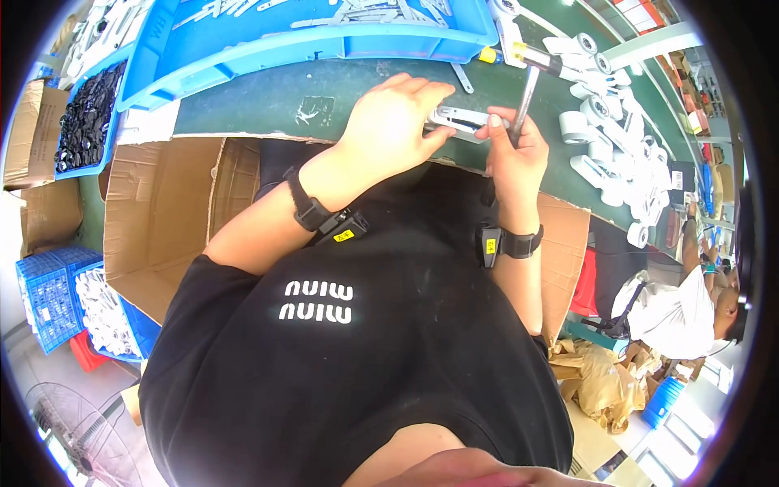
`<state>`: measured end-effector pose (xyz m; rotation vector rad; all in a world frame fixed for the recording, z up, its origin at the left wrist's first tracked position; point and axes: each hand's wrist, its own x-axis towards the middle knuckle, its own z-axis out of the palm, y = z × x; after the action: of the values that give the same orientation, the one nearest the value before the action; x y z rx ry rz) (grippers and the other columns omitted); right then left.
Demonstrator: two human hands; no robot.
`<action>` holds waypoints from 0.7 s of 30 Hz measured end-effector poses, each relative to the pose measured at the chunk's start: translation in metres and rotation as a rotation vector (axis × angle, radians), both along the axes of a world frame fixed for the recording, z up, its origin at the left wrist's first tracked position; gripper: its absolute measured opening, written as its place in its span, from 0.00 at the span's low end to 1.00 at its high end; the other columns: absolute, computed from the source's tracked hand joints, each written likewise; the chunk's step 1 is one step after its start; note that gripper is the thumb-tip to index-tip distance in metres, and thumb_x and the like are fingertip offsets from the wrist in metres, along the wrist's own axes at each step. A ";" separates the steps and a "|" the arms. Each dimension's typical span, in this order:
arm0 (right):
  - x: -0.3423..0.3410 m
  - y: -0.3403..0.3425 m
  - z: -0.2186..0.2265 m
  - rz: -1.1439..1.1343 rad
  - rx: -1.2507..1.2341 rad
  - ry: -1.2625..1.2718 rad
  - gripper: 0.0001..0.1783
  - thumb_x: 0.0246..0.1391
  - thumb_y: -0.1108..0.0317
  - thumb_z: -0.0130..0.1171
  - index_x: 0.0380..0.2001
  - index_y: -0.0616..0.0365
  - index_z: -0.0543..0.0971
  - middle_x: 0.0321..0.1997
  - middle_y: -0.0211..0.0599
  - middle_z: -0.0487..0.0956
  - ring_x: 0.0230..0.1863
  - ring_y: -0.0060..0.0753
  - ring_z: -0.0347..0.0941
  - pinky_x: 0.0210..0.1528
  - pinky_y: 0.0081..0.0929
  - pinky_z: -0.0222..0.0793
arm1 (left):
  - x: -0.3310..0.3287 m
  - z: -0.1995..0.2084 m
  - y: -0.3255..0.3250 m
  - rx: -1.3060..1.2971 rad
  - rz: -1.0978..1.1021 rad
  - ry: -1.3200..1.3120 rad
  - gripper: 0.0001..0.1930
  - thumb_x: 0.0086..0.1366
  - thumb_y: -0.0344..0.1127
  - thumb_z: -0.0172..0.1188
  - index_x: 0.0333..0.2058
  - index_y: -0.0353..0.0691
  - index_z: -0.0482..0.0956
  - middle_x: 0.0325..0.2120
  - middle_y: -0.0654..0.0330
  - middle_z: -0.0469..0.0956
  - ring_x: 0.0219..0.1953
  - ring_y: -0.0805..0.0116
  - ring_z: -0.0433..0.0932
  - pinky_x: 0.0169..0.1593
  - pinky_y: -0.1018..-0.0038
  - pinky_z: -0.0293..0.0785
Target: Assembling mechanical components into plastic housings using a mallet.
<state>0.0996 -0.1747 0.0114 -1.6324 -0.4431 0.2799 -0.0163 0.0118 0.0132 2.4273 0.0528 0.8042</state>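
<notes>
- White-and-silver slotted piece [461,119] is sitting between your hands at the near edge of the green table [227,114], ahead of your chest, probably so both hands can steady it; whether it is touching the tabletop is unclear.
- Your left hand [388,123] is curving partly closed, thumb and fingertips pinching the piece's left end.
- Your right hand [519,156] is wrapping its fingers around the metal shaft of a hammer-like tool [526,104], the thumb meeting the piece's right end; the tool is pointing away from you, seemingly leaving that thumb free.
- A shallow blue tray [398,46] of metal strips [385,14] is standing just beyond, apparently for easy reach.
- White round-ended parts [578,128] are lying heaped to your right.
</notes>
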 end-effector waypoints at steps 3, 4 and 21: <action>-0.003 0.001 -0.002 0.030 -0.013 -0.019 0.09 0.71 0.69 0.67 0.49 0.60 0.86 0.29 0.27 0.86 0.20 0.09 0.65 0.22 0.16 0.58 | 0.002 -0.005 0.003 0.011 -0.021 -0.026 0.25 0.59 0.40 0.78 0.53 0.38 0.85 0.45 0.50 0.88 0.44 0.50 0.83 0.51 0.60 0.82; -0.005 0.002 -0.001 0.029 -0.004 -0.009 0.08 0.70 0.69 0.67 0.48 0.60 0.86 0.28 0.26 0.86 0.21 0.08 0.65 0.23 0.17 0.58 | 0.003 -0.008 0.004 0.002 -0.026 -0.034 0.23 0.59 0.39 0.78 0.52 0.39 0.85 0.44 0.51 0.88 0.44 0.50 0.83 0.50 0.59 0.81; -0.002 -0.013 0.006 0.067 -0.261 -0.008 0.09 0.66 0.66 0.72 0.45 0.60 0.89 0.22 0.13 0.73 0.22 0.08 0.61 0.24 0.17 0.54 | 0.009 -0.015 0.021 0.034 -0.220 -0.090 0.09 0.60 0.36 0.77 0.35 0.40 0.89 0.31 0.60 0.83 0.37 0.57 0.82 0.43 0.63 0.81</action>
<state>0.0972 -0.1879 0.0178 -1.8755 -0.4839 0.3943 -0.0070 0.0324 -0.0018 2.3726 -0.2599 0.8167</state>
